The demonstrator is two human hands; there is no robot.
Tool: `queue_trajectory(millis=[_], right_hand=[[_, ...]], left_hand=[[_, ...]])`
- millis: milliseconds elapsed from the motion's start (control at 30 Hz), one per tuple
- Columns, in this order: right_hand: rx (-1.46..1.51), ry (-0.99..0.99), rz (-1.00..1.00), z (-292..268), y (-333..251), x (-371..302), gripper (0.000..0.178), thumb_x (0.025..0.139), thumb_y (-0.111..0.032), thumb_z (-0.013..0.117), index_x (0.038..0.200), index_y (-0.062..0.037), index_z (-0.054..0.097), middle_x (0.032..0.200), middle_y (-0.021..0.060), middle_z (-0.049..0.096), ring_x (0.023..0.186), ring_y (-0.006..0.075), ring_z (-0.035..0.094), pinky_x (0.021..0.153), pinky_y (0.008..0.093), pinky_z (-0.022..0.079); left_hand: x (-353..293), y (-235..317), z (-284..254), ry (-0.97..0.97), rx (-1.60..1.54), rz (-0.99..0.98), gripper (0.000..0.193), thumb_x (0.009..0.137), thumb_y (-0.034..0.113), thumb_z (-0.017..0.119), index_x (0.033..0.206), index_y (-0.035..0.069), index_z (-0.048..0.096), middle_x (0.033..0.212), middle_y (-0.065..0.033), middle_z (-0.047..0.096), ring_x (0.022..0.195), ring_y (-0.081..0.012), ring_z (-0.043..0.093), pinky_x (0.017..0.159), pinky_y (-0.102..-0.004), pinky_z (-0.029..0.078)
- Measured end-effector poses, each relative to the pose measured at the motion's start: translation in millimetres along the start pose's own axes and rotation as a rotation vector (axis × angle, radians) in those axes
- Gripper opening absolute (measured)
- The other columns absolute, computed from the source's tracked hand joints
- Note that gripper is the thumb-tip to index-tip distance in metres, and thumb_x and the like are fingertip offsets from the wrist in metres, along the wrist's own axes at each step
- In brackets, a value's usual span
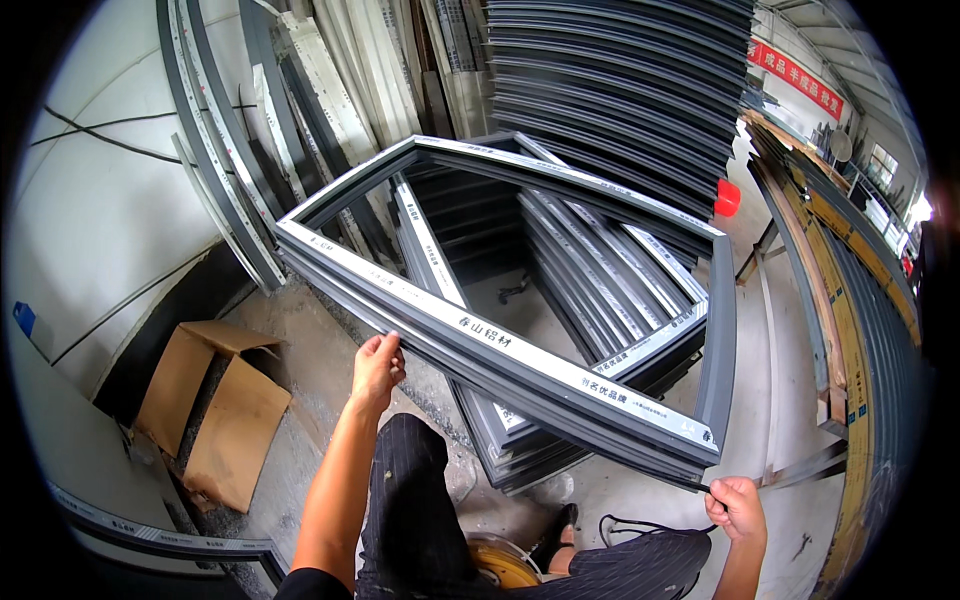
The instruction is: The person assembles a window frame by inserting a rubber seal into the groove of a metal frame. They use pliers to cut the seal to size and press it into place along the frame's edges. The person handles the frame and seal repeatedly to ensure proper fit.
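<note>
A grey metal window frame (480, 333) with white printed film along its faces lies skewed on top of a stack of similar frames (610, 285). My left hand (378, 370) is closed in a pinch at the near side of the top frame; what its fingers hold, if anything, is hidden. At the near right corner of that frame my right hand (737, 508) is closed on a thin black strip (705, 488), whose short end shows between the fist and the frame. More thin black strip (640, 527) loops down to the floor beside my leg.
A yellow round reel (503, 563) sits between my legs. An opened cardboard box (235, 425) stands at the left. Behind are a tall stack of dark frames (620, 70) and long profiles (215, 130) leaning on the wall. Racked profiles (850, 290) line the right.
</note>
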State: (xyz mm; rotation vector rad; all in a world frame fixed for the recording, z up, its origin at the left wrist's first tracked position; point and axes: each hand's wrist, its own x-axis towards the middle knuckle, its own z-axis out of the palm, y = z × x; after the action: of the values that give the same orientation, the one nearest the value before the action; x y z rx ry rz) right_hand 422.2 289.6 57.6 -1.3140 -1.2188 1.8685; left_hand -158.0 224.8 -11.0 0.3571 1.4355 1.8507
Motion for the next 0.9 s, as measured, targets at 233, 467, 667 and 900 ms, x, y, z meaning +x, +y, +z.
queue_trajectory(millis=[233, 467, 667, 900], right_hand=[[-0.102, 0.064, -0.046, 5.4, 3.4, 12.1, 0.039, 0.087, -0.027, 0.07, 0.067, 0.0044, 0.058, 0.05, 0.0017, 0.046, 0.04, 0.0067, 0.037, 0.036, 0.0214, 0.024], [-0.111, 0.078, -0.077, 3.7, 10.1, 14.1, 0.039, 0.087, -0.027, 0.069, 0.067, 0.0043, 0.059, 0.05, 0.0011, 0.046, 0.04, 0.0059, 0.037, 0.036, 0.0207, 0.024], [-0.144, 0.083, -0.062, 5.7, 10.7, 11.7, 0.035, 0.088, -0.025, 0.069, 0.068, 0.0034, 0.06, 0.053, 0.0006, 0.048, 0.042, 0.0053, 0.038, 0.038, 0.0195, 0.026], [-0.195, 0.078, -0.053, 4.0, 8.9, 11.3, 0.031, 0.087, -0.021, 0.068, 0.068, 0.0026, 0.062, 0.054, 0.0003, 0.051, 0.044, 0.0054, 0.041, 0.039, 0.0201, 0.029]], left_hand=[[-12.1, -8.0, 7.7, -0.062, -0.102, 0.017, 0.025, 0.092, 0.029, 0.064, 0.079, 0.013, 0.049, 0.066, 0.0012, 0.049, 0.058, -0.0103, 0.05, 0.049, -0.0241, 0.039], [-57.3, -31.2, 53.6, -0.148, -0.011, -0.123, 0.03, 0.091, 0.031, 0.066, 0.078, 0.012, 0.047, 0.066, 0.0016, 0.048, 0.055, -0.0073, 0.044, 0.046, -0.0209, 0.034], [-88.2, -38.7, 80.3, -0.162, 0.037, -0.09, 0.03, 0.092, 0.027, 0.065, 0.08, 0.011, 0.043, 0.06, 0.0024, 0.043, 0.049, -0.0072, 0.037, 0.044, -0.022, 0.029], [-80.9, -34.2, 72.6, -0.138, 0.064, -0.077, 0.035, 0.086, 0.028, 0.072, 0.07, 0.013, 0.045, 0.057, 0.0028, 0.043, 0.047, -0.0059, 0.036, 0.041, -0.0213, 0.025]])
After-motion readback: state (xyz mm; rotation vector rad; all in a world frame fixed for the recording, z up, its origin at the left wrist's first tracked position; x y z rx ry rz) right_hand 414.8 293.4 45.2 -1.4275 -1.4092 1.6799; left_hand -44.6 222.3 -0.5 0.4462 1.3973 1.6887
